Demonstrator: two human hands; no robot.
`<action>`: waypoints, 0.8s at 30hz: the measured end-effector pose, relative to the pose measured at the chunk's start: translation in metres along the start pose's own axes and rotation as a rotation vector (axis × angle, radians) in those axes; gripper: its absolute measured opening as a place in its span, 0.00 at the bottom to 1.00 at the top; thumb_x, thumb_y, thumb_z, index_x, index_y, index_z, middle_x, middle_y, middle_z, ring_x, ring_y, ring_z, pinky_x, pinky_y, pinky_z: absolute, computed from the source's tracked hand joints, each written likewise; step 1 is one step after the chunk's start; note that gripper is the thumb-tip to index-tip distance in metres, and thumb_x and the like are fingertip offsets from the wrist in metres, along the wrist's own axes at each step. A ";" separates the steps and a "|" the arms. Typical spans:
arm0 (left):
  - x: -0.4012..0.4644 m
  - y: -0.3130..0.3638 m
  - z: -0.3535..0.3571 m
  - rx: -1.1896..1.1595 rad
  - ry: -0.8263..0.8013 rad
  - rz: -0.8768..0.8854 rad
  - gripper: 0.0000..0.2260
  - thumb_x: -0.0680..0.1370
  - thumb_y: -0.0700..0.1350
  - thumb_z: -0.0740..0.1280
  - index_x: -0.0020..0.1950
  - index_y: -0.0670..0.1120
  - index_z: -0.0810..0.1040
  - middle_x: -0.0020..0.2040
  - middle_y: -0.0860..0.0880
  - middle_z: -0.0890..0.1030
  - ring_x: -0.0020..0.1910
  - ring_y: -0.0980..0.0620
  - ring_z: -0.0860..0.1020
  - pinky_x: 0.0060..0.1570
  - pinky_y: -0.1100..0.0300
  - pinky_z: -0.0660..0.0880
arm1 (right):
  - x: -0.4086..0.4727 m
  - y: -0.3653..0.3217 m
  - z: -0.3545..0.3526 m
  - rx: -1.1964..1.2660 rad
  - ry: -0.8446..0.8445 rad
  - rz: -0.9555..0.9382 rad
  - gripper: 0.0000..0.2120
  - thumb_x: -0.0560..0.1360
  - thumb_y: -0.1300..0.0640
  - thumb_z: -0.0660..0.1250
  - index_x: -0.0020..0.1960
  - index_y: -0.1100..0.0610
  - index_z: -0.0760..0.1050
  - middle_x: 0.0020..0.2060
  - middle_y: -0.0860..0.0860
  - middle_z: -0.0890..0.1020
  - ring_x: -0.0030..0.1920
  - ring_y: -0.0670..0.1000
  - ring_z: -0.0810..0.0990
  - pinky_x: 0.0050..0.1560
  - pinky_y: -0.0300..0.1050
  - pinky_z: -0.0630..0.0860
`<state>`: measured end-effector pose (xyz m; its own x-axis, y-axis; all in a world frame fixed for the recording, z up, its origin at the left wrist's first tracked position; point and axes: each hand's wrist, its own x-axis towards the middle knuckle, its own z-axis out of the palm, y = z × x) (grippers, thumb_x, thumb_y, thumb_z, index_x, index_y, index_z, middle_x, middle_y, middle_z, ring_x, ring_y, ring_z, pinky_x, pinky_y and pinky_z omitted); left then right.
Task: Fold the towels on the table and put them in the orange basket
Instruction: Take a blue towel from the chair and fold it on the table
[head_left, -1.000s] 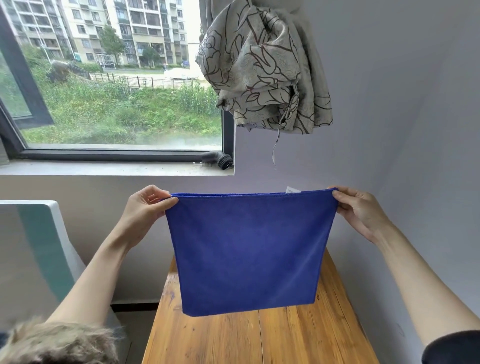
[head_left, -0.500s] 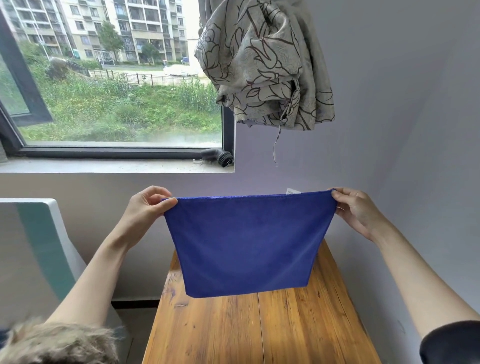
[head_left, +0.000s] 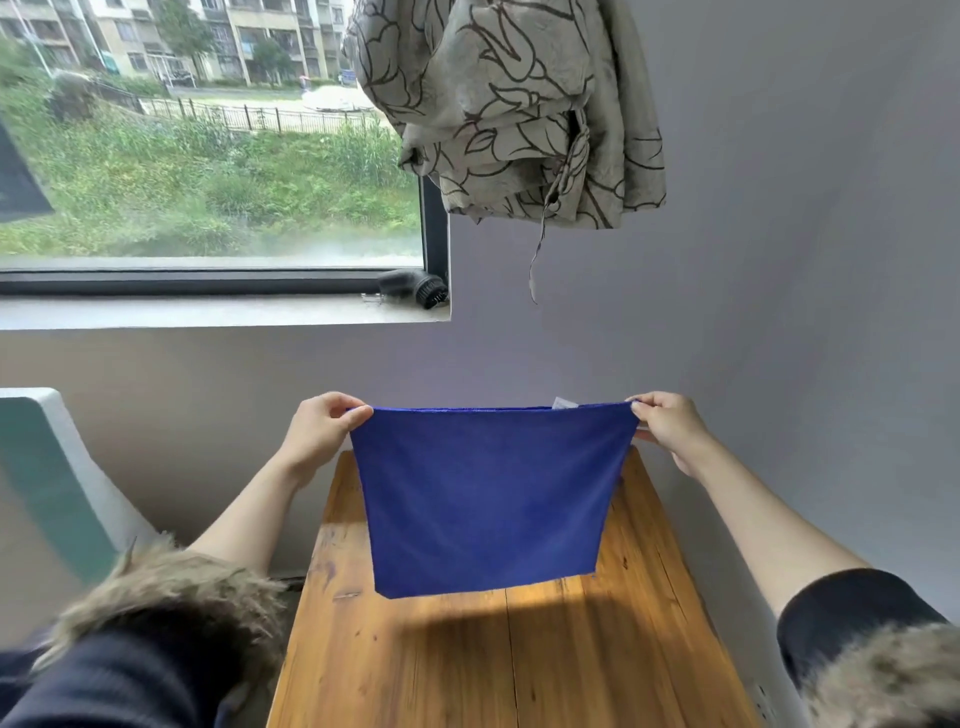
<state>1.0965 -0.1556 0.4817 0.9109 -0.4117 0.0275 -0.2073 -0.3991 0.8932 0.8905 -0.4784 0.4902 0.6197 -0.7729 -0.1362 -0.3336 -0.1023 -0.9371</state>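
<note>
Towel, blue, suspended flat above wooden table, lower edge clear of surface. Left hand pinching upper left corner; right hand pinching upper right corner. Top edge taut.

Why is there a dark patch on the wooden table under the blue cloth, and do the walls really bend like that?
Head view: the dark patch is the shadow of the blue towel on the table, daylit from the window; the wide lens curves the edges; the grass outside looks blurred.
</note>
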 end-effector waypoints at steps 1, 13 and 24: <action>0.003 0.003 0.003 -0.043 0.029 0.007 0.02 0.76 0.40 0.68 0.44 0.43 0.79 0.42 0.47 0.80 0.42 0.51 0.75 0.45 0.60 0.72 | 0.004 -0.002 0.000 -0.024 0.038 -0.026 0.10 0.78 0.66 0.58 0.44 0.62 0.77 0.44 0.57 0.78 0.42 0.52 0.75 0.40 0.37 0.72; -0.040 -0.016 0.007 -0.184 -0.077 0.029 0.05 0.76 0.36 0.67 0.42 0.44 0.79 0.38 0.51 0.82 0.37 0.60 0.78 0.44 0.67 0.76 | -0.020 0.032 -0.016 0.107 0.067 -0.102 0.09 0.78 0.66 0.58 0.46 0.59 0.76 0.36 0.49 0.77 0.30 0.36 0.76 0.33 0.26 0.70; -0.163 -0.146 0.052 0.022 -0.471 -0.479 0.04 0.76 0.41 0.68 0.44 0.41 0.80 0.40 0.47 0.80 0.41 0.52 0.75 0.45 0.60 0.71 | -0.117 0.211 -0.015 -0.088 -0.207 0.475 0.10 0.77 0.69 0.58 0.43 0.62 0.77 0.46 0.60 0.78 0.41 0.56 0.76 0.39 0.45 0.73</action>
<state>0.9600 -0.0728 0.3232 0.6520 -0.4964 -0.5732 0.1698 -0.6412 0.7484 0.7365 -0.4189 0.3136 0.5099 -0.6078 -0.6088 -0.6649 0.1706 -0.7272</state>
